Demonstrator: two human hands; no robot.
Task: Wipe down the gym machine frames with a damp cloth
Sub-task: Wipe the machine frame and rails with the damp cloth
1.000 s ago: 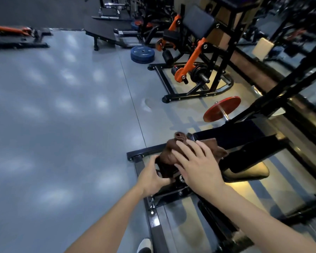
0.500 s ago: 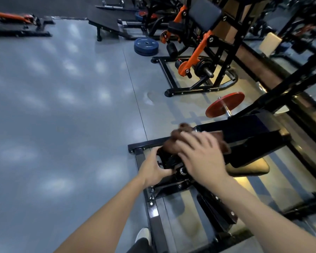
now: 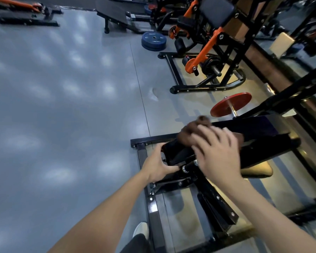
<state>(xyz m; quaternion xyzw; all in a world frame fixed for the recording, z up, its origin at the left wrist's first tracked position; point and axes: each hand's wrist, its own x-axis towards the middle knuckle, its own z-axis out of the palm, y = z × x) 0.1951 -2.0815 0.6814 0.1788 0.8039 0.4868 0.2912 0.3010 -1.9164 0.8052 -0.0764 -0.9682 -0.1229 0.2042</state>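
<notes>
2 hands: both on the near black machine frame (image 3: pixel 173 212)
left hand (image 3: pixel 156 166): thumb and fingers curled round a frame part
right hand (image 3: pixel 218 152): fingers spread, pressing brown cloth (image 3: pixel 189 132) flat on the machine's black pad (image 3: pixel 254 128)
behind: red plate (image 3: pixel 231 104), blue plates (image 3: pixel 153 41) on floor (image 3: pixel 62 106)

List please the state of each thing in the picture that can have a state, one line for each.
Cloth: bunched, pressed on the machine frame.
Right hand: fingers spread flat on the cloth, blurred.
Left hand: grips the frame's near end.
Red plate: mounted on a peg.
Blue plates: stacked flat on the floor.
</notes>
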